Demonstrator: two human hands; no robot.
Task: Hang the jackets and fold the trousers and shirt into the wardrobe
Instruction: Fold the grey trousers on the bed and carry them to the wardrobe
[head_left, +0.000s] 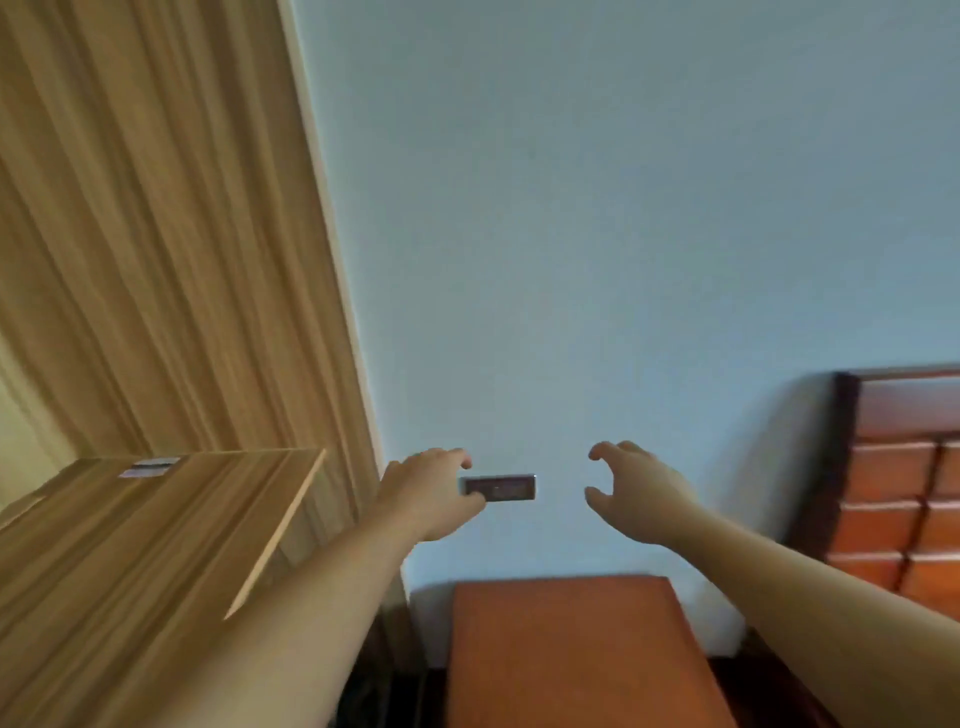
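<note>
Wooden furniture, a curtain (156, 234) and a bare wall (597, 208) are all that shows, no jackets, trousers, shirt or wardrobe, so progress cannot be judged, while the left hand (431, 493) and right hand (636, 493) reach forward loosely curled, holding nothing.

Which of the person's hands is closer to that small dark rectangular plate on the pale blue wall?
Left. The left hand overlaps the small dark rectangular wall plate at its left end; the right hand hangs apart on its other side, fingers curled loosely.
</note>
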